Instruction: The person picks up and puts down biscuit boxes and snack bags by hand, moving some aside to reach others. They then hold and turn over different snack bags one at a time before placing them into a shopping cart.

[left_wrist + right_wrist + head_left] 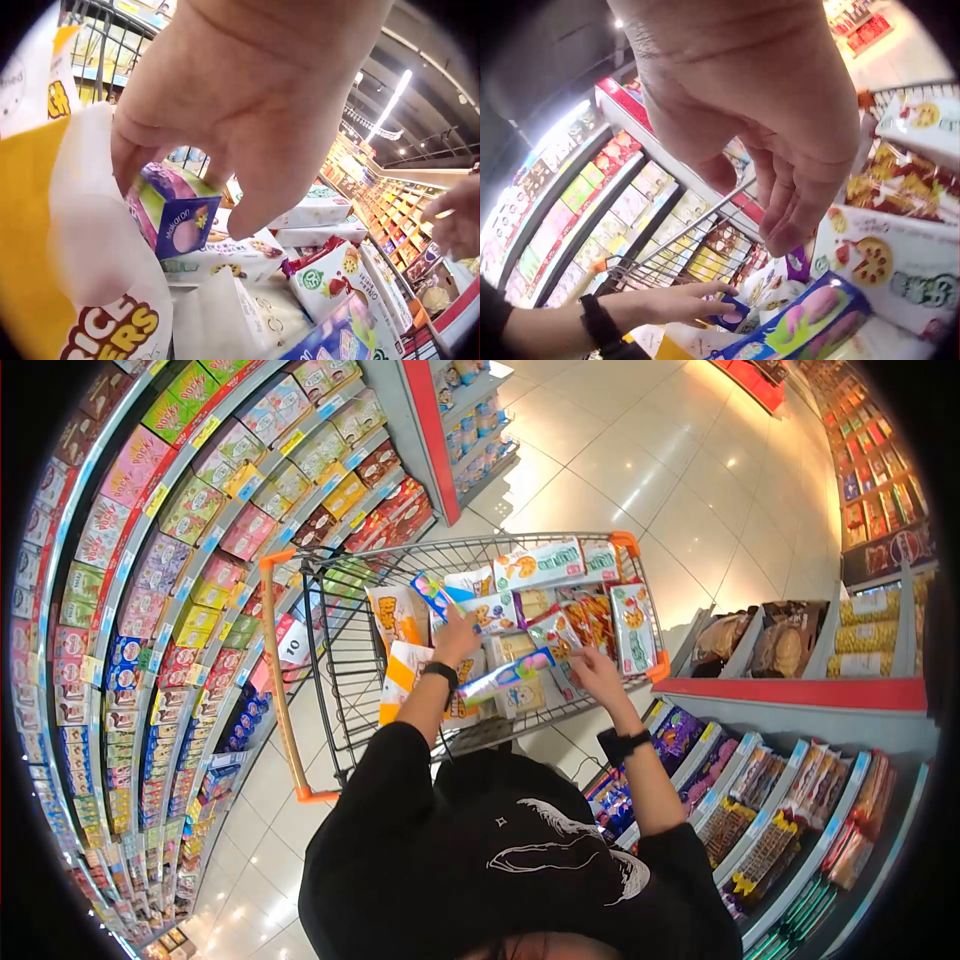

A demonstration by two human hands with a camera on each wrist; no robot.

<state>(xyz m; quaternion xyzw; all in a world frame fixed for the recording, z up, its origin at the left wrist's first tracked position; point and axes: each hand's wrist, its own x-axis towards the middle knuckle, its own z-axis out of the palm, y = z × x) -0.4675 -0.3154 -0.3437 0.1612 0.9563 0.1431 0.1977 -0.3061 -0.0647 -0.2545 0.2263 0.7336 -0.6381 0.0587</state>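
Note:
In the head view, my left hand (457, 640) is over the cart's load, at a blue macaron box (432, 596). The left wrist view shows that hand (240, 105) gripping the box (180, 217) between fingers and thumb. A second blue macaron box (508, 675) lies slanted across the near side of the load. Just right of it, my right hand (598, 675) hovers over white cookie boxes. Seen from the right wrist, its fingers (784, 236) hang loosely bent with nothing between them, above the second box (802, 322).
The wire cart (335, 650) has orange corners and holds several snack packs, with orange-and-white bags (397, 618) at its left. Shelves of boxed sweets (160, 560) rise on the left. A lower shelf with a red edge (790, 696) stands close on the right.

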